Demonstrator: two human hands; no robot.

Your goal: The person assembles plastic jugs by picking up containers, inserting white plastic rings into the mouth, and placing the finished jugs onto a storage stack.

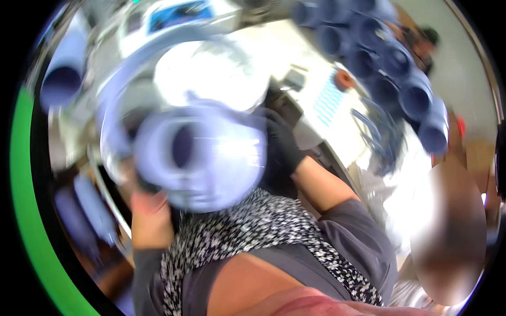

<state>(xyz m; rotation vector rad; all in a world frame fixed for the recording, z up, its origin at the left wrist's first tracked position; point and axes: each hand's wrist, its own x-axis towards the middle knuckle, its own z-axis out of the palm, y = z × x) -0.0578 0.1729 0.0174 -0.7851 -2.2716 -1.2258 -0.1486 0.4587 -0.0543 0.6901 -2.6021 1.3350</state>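
A pale blue-violet round plastic housing with a dark central hole is held up before my chest, smeared by motion. My right hand, in a black glove, grips its right side, with the fingertips hidden behind it. At its lower left edge is my left hand, blurred and partly covered by the housing; it appears closed on that edge. Just beyond the housing, a large pale blue ring curves around on the left. A bright white round surface shows behind it.
Several blue cylindrical housings are stacked at the upper right, near another person. A white worktable holds an orange-brown roll and grey-blue curved strips. More blue tubes lie at the left. Clear plastic wrap hangs at right.
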